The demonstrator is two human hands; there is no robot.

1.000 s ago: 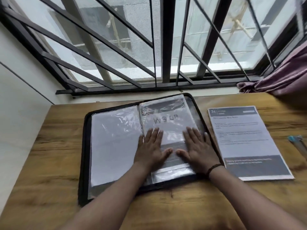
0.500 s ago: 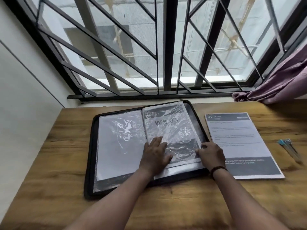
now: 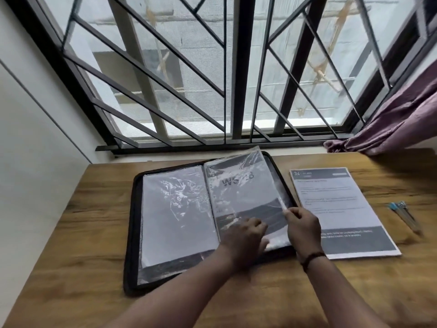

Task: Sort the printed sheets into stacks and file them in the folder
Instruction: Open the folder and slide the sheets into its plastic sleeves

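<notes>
Pinching the right edge of the plastic sleeve (image 3: 246, 200) between curled fingers, the right hand (image 3: 301, 227) is gripping it while the left hand (image 3: 243, 235) is resting on its lower part, fingers bent and holding nothing. The open folder (image 3: 132, 233) is lying on the wooden table (image 3: 71, 268), its spine running toward the window, sleeves holding printed sheets. Just right of it, a stack of sheets (image 3: 340, 209) is lying lengthwise the same way, heading farthest from the person.

Bare table (image 3: 89, 233) left of folder (image 3: 132, 233); sheets (image 3: 343, 209), pens (image 3: 404, 215) crowd right.
</notes>
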